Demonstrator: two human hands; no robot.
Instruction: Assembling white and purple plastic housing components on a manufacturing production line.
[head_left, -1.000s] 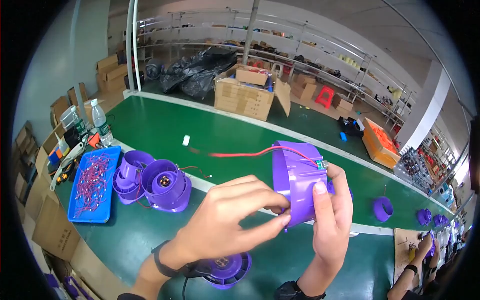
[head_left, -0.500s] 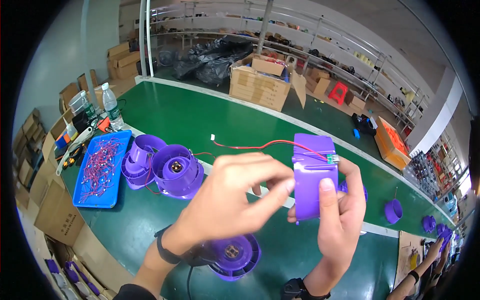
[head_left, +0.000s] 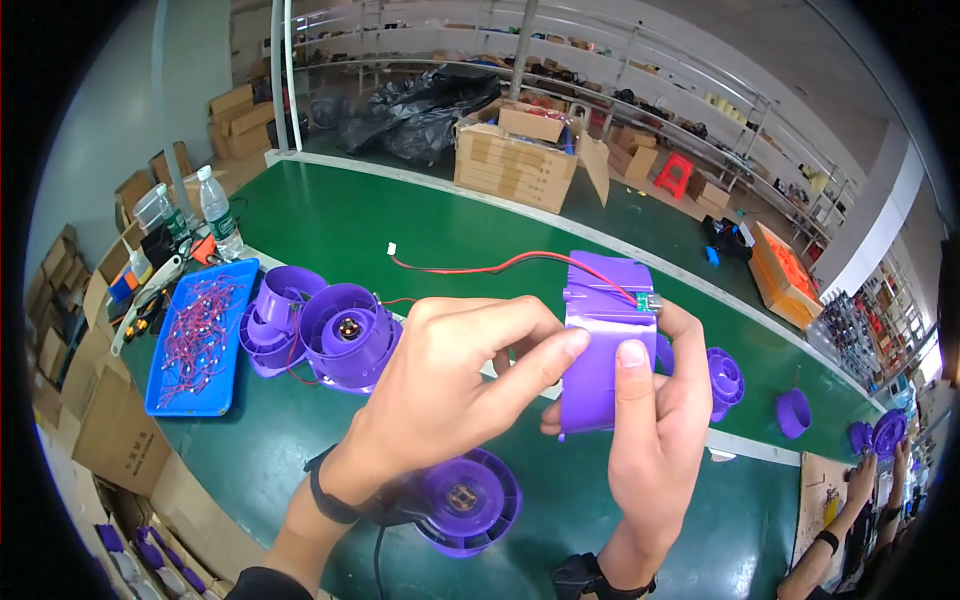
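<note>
A round purple plastic fan housing [head_left: 598,372] is held up in front of me, turned on its side. My right hand [head_left: 655,420] grips it, thumb across its outer wall and fingers around behind. At its left edge, the thumb of my left hand [head_left: 470,375] presses against the wall; the other fingers are partly hidden. A small green circuit board [head_left: 648,301] sits on the housing's right rim. From it a red-and-black wire [head_left: 500,268] runs left and ends in a white plug [head_left: 391,249]. Below my left wrist, another purple fan part [head_left: 465,500] lies on the green table.
To the left are a blue tray [head_left: 205,390] of tangled wires and several purple housings [head_left: 350,335]. Bottles [head_left: 217,210] and tools stand behind the tray. A cardboard box [head_left: 515,165] is beyond the belt. More purple parts [head_left: 793,413] and a co-worker's hands [head_left: 862,480] are at right.
Both hands and the housing have shifted slightly left, the wire with them. My left thumb now lies further onto the housing's wall. At far right the co-worker's purple part has turned.
</note>
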